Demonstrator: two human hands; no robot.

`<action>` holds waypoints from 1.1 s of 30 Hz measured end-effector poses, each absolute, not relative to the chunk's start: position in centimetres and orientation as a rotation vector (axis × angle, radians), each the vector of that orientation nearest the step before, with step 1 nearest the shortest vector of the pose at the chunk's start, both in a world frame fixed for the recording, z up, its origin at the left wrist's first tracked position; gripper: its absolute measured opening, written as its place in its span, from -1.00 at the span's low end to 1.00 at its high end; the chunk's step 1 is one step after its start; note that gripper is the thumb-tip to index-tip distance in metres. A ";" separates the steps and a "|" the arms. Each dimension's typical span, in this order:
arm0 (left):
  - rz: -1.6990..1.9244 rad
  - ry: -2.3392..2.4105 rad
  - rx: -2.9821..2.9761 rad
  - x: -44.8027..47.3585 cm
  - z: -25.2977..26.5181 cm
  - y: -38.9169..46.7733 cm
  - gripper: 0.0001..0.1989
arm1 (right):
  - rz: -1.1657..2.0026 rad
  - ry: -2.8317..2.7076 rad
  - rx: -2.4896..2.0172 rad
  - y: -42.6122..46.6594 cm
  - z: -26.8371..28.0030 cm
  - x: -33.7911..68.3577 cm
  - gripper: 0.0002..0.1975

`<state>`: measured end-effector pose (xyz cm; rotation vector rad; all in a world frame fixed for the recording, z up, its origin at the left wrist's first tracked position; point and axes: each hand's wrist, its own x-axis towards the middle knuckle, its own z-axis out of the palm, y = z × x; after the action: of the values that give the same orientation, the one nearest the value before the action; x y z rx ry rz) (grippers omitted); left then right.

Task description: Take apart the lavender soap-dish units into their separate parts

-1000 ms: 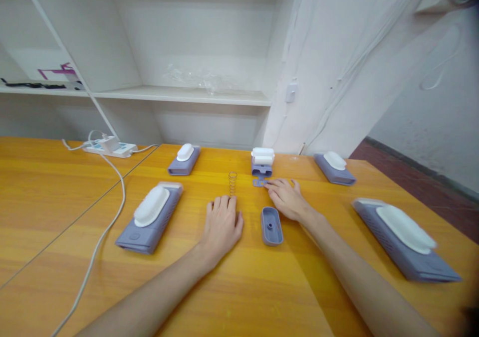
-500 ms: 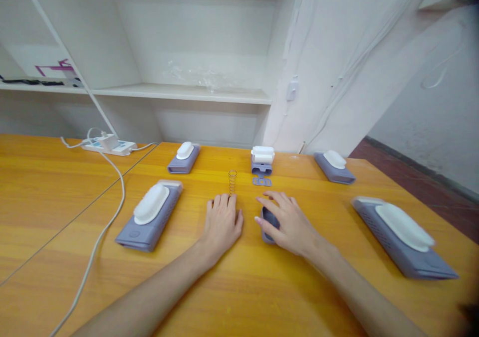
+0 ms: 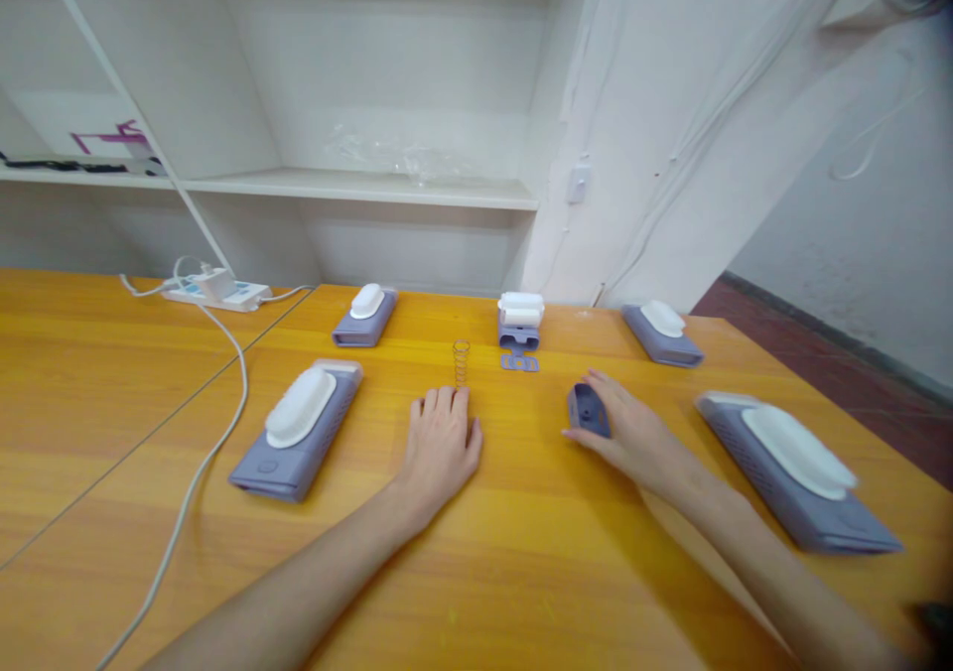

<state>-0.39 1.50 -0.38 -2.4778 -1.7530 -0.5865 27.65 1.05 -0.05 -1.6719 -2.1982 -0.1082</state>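
Two bare hands appear in the head view over the wooden table (image 3: pixel 476 592). At three o'clock from the left hand (image 3: pixel 438 443), the right hand (image 3: pixel 625 431) pinches a hollow grey-purple housing (image 3: pixel 587 415) between thumb and fingers, a hold that probably keeps its open side clear. The left lies palm-down, seemingly resting, fingers close together, thumb apart; a coil spring (image 3: pixel 462 361) stands at one o'clock of it, contact unclear.
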 end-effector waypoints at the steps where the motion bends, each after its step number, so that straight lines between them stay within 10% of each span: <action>1: -0.590 -1.754 -2.478 -0.4 -0.4 1.5 -0.69 | -0.117 -2.132 -1.693 2.0 -0.4 28.5 -0.28; 14: -0.595 -1.746 -2.476 -0.4 -0.6 1.7 -0.64 | -0.101 -1.814 -1.964 9.9 -0.7 28.8 -0.65; 33: -0.638 -1.760 -2.469 -0.4 -0.4 1.4 -0.69 | 0.171 -1.756 -1.707 13.1 -0.2 24.7 -0.56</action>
<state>-0.36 1.44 -0.41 -2.4686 -1.7595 -0.6379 24.66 13.07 -0.24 -1.7074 -1.7563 0.1709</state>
